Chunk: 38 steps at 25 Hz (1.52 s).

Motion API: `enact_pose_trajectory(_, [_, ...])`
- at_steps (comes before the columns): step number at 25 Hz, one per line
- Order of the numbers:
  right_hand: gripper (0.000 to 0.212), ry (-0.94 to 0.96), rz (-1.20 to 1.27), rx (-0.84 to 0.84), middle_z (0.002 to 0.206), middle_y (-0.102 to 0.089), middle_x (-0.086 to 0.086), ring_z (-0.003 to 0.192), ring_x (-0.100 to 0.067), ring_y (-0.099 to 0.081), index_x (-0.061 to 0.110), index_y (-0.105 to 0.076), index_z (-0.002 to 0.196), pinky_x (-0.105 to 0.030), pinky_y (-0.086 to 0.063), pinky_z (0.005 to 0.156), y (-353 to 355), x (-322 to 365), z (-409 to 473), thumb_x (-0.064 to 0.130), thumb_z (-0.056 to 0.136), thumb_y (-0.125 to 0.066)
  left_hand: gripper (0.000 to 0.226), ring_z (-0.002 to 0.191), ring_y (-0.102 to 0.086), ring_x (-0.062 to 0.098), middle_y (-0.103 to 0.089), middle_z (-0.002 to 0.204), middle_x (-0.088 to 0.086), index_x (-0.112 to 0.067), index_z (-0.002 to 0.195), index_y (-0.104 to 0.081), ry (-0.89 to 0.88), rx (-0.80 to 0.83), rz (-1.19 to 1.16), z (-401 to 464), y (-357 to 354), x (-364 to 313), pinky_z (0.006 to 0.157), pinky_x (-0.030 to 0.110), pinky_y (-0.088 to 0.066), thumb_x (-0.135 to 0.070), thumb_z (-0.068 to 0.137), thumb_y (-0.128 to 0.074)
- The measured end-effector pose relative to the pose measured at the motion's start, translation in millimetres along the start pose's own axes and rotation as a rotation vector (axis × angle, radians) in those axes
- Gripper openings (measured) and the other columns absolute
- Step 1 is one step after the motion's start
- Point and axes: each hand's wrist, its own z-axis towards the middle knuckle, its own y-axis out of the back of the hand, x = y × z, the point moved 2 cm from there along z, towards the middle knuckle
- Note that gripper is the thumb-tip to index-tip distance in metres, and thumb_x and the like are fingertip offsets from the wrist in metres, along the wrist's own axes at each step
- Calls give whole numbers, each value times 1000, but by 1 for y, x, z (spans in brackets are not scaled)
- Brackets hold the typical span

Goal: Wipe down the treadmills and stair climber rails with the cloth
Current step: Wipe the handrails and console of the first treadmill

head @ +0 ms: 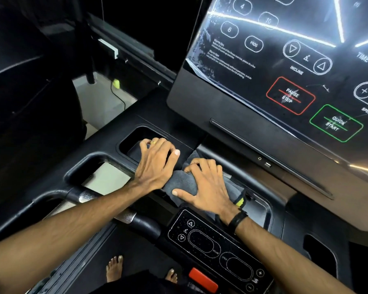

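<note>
Cloth [182, 183] lies under both flat, spread hands, left hand [157, 164] and right hand [208, 185], pressing it on the treadmill tray [266, 209]; rails seem not wiped yet.

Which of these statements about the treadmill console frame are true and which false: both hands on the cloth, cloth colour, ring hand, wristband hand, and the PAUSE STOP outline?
1. Both hands rest on the cloth. True: the left hand and the right hand both lie on it.
2. The cloth is bright white. False: it is dark grey.
3. A ring sits on the left hand. True.
4. The black wristband is on the left wrist. False: it is on the right wrist.
5. The PAUSE STOP button is outlined in green. False: its outline is red; the QUICK START button is the green one.
</note>
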Motion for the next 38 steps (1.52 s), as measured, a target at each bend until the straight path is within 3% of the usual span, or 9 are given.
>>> enact_pose_trajectory(11, [70, 235, -99, 68, 117, -53, 4, 101, -19, -47, 27, -56, 106, -38, -38, 82, 1, 16, 18, 89, 81, -35, 41, 89, -50, 14, -58, 92, -6, -17, 88, -60, 47, -25, -237, -3, 23, 7, 92, 36, -28, -44, 96, -31])
enact_pose_trajectory(16, [65, 322, -156, 129, 118, -54, 5, 102, -18, -47, 30, -58, 106, -38, -36, 81, 2, 38, 38, 86, 75, -48, 43, 96, -49, 16, -58, 98, -4, -19, 94, -61, 129, -65, -182, -2, 55, 46, 92, 35, -27, -48, 95, -29])
enact_pose_trajectory(24, [61, 374, -322, 176, 107, -48, 1, 94, -24, -47, 29, -49, 107, -43, -38, 75, -20, 103, 79, 55, 54, -67, 45, 96, -47, 10, -55, 98, -6, -17, 95, -61, 360, -278, -59, 0, 118, 109, 94, 30, -20, -49, 93, -29])
enact_pose_trajectory(32, [57, 299, -369, 63, 102, -46, -9, 94, -28, -44, 19, -46, 102, -49, -37, 78, -47, 167, 121, 37, 59, -79, 38, 98, -48, 14, -55, 99, -6, -20, 95, -57, 443, -284, 77, -26, 131, 124, 95, 31, -20, -48, 93, -32])
enact_pose_trajectory(38, [54, 351, -397, 29, 104, -44, -9, 96, -27, -41, 18, -46, 106, -48, -37, 83, -54, 177, 129, 41, 66, -76, 37, 103, -46, 11, -54, 105, -9, -22, 96, -57, 416, -240, 122, -31, 123, 113, 97, 33, -20, -49, 94, -32])
